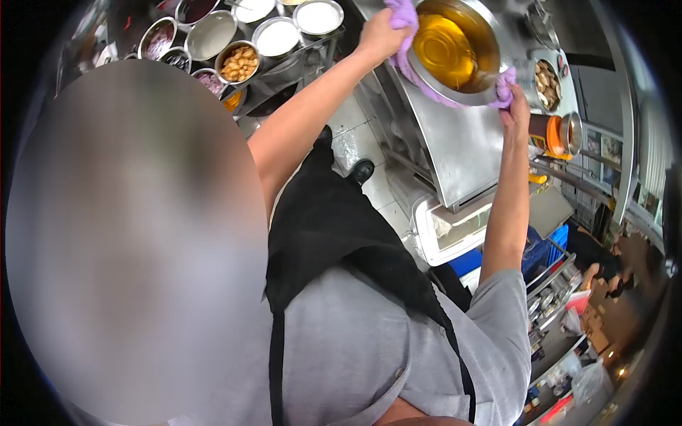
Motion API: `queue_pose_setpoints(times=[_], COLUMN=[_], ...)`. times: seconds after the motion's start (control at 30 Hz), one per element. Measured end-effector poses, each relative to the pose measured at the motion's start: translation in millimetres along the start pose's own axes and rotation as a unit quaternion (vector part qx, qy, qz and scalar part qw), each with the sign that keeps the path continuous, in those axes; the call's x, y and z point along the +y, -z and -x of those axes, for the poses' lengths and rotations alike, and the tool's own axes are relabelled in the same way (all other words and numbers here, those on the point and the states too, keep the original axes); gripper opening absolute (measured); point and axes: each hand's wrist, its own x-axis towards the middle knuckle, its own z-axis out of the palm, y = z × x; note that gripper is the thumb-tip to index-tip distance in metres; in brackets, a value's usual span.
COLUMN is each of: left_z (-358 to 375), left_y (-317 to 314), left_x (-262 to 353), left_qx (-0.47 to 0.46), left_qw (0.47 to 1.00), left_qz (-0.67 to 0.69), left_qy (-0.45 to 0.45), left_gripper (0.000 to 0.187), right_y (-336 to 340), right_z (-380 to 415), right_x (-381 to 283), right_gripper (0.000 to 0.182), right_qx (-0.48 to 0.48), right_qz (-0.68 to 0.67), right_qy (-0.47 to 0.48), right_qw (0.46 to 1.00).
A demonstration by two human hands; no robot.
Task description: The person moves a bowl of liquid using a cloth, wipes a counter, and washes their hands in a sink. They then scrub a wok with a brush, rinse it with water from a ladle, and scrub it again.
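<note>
A round metal pot [490, 44] with clear amber liquid [444, 53] sits at the top of the view, over a steel counter [462, 142]. One purple cloth [403, 60] runs along the near side of the pot and up to both of its sides. On the left side, my left hand [383, 34] is closed around the bunched cloth against the rim. My right hand [517, 110] grips the cloth's other end at the lower right of the rim. The pot's underside is hidden.
At the upper left, several metal bowls hold food, among them golden-brown pieces [240, 64] and a white substance [277, 37]. A container of sliced food [547, 85] and an orange-lidded jar [554, 135] stand at right. Below the counter is a white bin [419, 234]. Another person [597, 263] is far right.
</note>
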Motion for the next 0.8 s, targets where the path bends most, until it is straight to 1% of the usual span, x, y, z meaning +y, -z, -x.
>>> queue_pose_setpoints(times=[0.03, 0.07, 0.1, 0.17, 0.2, 0.23, 0.3, 0.33, 0.43, 0.47, 0.5, 0.57, 0.63, 0.7, 0.8], left_z=[4, 2, -1, 7, 18, 24, 40, 54, 87, 99, 111, 141, 168, 196, 244], left_y=[-4, -7, -10, -9, -4, -2, 6, 14, 32, 39, 46, 65, 83, 104, 137], left_x=[-5, -17, -28, -30, -24, -26, -31, -24, -22, -23, -25, -10, -9, -15, -11], left_qx=[0.025, -0.003, -0.029, 0.004, 0.027, 0.027, 0.029, 0.027, 0.036, 0.036, 0.030, 0.025, 0.032, 0.053, 0.065], left_qw=[1.000, 0.996, 0.985, 0.989, 0.990, 0.990, 0.988, 0.985, 0.983, 0.986, 0.982, 0.969, 0.964, 0.970, 0.980], left_qz=[0.009, 0.087, 0.162, 0.147, 0.136, 0.136, 0.152, 0.171, 0.181, 0.160, 0.186, 0.247, 0.262, 0.236, 0.181], left_qy=[0.011, 0.026, 0.042, 0.030, 0.016, 0.010, 0.012, 0.007, 0.011, -0.004, 0.008, 0.018, 0.023, 0.015, 0.053], left_gripper=[0.048, 0.050, 0.052, 0.053, 0.048, 0.048, 0.039, 0.034, 0.032, 0.027, 0.026, 0.026, 0.027, 0.026, 0.028], right_y=[-9, -12, -8, -26, -25, -24, -24, -27, -38, -43, -46, -51, -60, -70, -91], right_z=[4, 6, 5, 26, 31, 34, 42, 50, 74, 83, 93, 107, 129, 148, 183], right_x=[2, 1, 7, 6, 8, 11, 17, 19, 28, 31, 35, 43, 53, 69, 97], right_gripper=[0.015, 0.010, 0.010, 0.011, 0.011, 0.011, 0.011, 0.012, 0.012, 0.013, 0.013, 0.014, 0.015, 0.016, 0.019], right_qx=[0.025, 0.049, 0.032, 0.051, 0.051, 0.041, 0.028, 0.024, 0.012, 0.004, -0.003, -0.006, -0.022, -0.029, -0.047], right_qz=[0.000, 0.001, -0.003, -0.002, -0.002, -0.010, -0.024, -0.030, -0.034, -0.035, -0.036, -0.040, -0.048, -0.048, -0.049], right_qy=[0.015, 0.031, 0.046, 0.049, 0.053, 0.055, 0.059, 0.049, 0.023, 0.045, 0.065, 0.052, 0.060, 0.055, 0.042], right_qw=[1.000, 0.998, 0.998, 0.997, 0.997, 0.998, 0.998, 0.998, 0.999, 0.998, 0.997, 0.998, 0.997, 0.997, 0.997])
